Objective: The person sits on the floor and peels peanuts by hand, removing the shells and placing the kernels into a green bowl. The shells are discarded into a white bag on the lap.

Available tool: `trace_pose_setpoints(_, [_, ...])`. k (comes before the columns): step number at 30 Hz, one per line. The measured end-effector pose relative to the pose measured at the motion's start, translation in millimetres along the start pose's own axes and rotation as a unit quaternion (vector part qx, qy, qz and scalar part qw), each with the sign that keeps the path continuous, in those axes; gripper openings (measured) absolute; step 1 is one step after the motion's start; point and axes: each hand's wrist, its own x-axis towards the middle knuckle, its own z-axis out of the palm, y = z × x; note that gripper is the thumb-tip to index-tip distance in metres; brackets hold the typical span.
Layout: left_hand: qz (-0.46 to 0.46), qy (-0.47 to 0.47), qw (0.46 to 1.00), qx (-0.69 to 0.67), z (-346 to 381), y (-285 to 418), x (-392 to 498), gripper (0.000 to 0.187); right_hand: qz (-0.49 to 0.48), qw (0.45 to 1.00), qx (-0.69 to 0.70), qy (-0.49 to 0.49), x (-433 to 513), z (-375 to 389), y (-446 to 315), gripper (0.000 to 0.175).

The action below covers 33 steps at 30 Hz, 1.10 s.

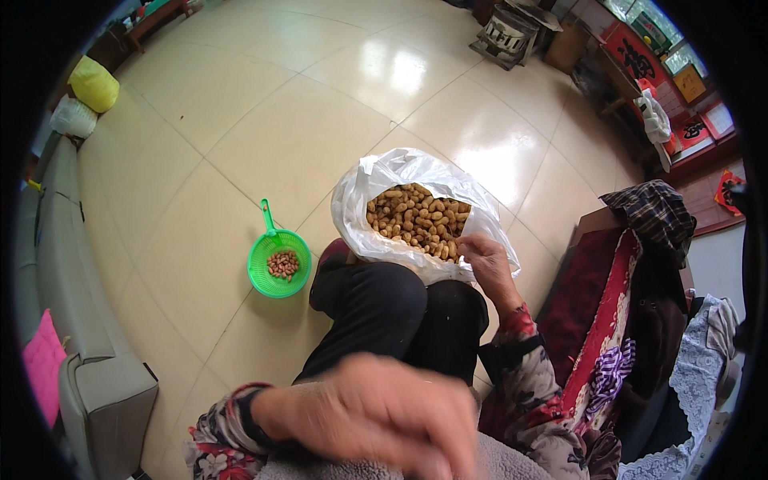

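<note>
A white plastic bag (414,162) full of unshelled peanuts (420,219) stands open just beyond my knees. My right hand (485,258) is at the bag's near right rim, its fingertips beside the nuts; whether they pinch a peanut is hidden. Close to the camera, my left hand (372,414) is raised over my lap, blurred and with curled fingers. What it might hold cannot be made out. To the left of my legs, a green plastic strainer basket (258,276) with a handle rests low near the floor. Shelled reddish peanut kernels (282,266) lie in it.
A grey sofa (111,384) with a pink cushion (45,363) runs along the left. Clothes and a dark red cover (579,288) lie on furniture at my right. Tiled floor (252,114) stretches ahead to a stove-like metal drum (509,30).
</note>
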Motion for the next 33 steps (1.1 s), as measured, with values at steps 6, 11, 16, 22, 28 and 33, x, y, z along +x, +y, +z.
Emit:
trace_pose_setpoints(6, [-0.088, 0.541, 0.832, 0.080, -133.0, -21.1, -85.7, 0.017, -0.020, 0.937, -0.344, -0.059, 15.4, 11.1, 12.7, 0.028])
trace_pose_setpoints(11, [-0.064, 0.687, 0.721, 0.064, -218.7, -52.9, -180.2, 0.021, -0.047, 0.908, -0.412, -0.052, 13.6, 21.3, 9.2, 0.018])
trace_pose_setpoints(16, [-0.166, 0.692, 0.665, 0.227, -232.6, -68.1, -192.5, 0.024, -0.006, 0.881, -0.472, -0.040, 19.7, 27.1, 5.3, 0.018])
trace_pose_setpoints(22, [-0.118, 0.623, 0.731, 0.252, -192.7, -58.4, -107.7, 0.027, 0.021, 0.909, -0.415, 0.015, 22.8, 30.4, 13.3, 0.024])
trace_pose_setpoints(28, [-0.106, 0.453, 0.834, 0.296, -163.5, -93.3, -5.8, 0.023, 0.031, 0.938, -0.347, -0.002, 20.3, 27.4, 22.5, 0.028])
trace_pose_setpoints(33, [-0.109, 0.242, 0.710, 0.652, -186.9, -136.8, 21.6, 0.023, 0.030, 0.948, -0.317, -0.003, 19.5, 26.9, 25.3, 0.029])
